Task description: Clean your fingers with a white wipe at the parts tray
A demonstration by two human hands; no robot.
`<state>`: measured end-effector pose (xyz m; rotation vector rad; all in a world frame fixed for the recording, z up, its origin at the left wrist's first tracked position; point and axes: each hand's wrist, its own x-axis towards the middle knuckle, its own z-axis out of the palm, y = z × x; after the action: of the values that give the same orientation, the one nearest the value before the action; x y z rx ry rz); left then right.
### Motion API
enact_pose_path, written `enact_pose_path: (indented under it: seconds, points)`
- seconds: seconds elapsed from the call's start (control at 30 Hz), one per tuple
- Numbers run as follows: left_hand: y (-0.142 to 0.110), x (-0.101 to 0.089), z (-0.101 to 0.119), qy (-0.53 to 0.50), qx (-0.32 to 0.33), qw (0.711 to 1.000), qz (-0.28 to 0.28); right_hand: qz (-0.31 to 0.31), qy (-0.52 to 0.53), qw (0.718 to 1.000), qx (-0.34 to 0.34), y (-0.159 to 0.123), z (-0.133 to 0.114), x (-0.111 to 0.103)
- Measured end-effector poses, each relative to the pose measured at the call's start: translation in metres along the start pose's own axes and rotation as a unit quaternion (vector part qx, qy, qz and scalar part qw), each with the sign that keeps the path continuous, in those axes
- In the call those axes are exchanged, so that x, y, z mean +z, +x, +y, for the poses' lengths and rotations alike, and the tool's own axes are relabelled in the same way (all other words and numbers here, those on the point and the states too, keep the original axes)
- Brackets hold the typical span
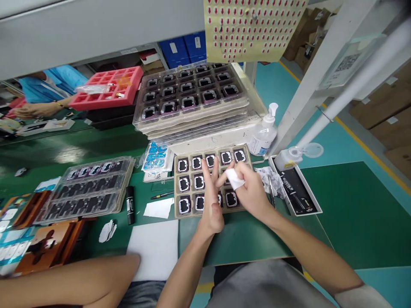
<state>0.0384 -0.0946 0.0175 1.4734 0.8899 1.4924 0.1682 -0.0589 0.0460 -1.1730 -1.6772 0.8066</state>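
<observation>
My left hand is held edge-on above a beige tray, its fingers stretched out and apart. My right hand is closed on a small white wipe, which is bunched between its fingers. The wipe is close to the fingers of my left hand; whether it touches them I cannot tell. Below both hands the tray holds rows of dark square parts with white rims, such as one part at the left. My hands hide some of the tray's middle pockets.
A stack of clear trays rises behind. Around are a pump bottle, crumpled paper, an open box, a black marker and another parts tray. A person's arm reaches in at lower left; another person works across.
</observation>
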Motion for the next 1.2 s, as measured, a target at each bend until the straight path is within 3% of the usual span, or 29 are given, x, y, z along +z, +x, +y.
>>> enact_pose_path:
  seconds: [0.2,0.33,0.4,0.53,0.77,0.93,1.2]
  points:
    - [0.001,0.000,0.003,-0.010,-0.003,1.000,0.008,-0.024,0.021,0.999,0.005,-0.001,-0.002,0.005]
    - [0.003,-0.001,0.009,-0.002,0.006,1.000,0.003,0.070,0.041,0.996,0.020,0.016,0.005,-0.009]
    - [0.005,-0.002,0.013,-0.022,-0.006,1.000,-0.005,0.086,0.070,0.993,0.030,0.024,0.006,-0.018]
    - [0.010,-0.007,0.017,-0.086,-0.026,0.996,-0.006,0.048,0.148,0.987,0.040,0.027,0.003,-0.022]
    - [0.008,-0.006,0.014,-0.115,-0.041,0.992,0.018,-0.025,0.126,0.991,0.032,0.014,0.003,-0.001]
    - [0.003,-0.001,0.009,-0.036,-0.020,0.998,0.050,0.015,0.123,0.991,0.046,0.011,0.003,0.004]
    - [0.009,-0.003,0.014,-0.029,0.000,0.999,0.037,-0.012,0.159,0.983,0.092,0.000,0.007,0.011]
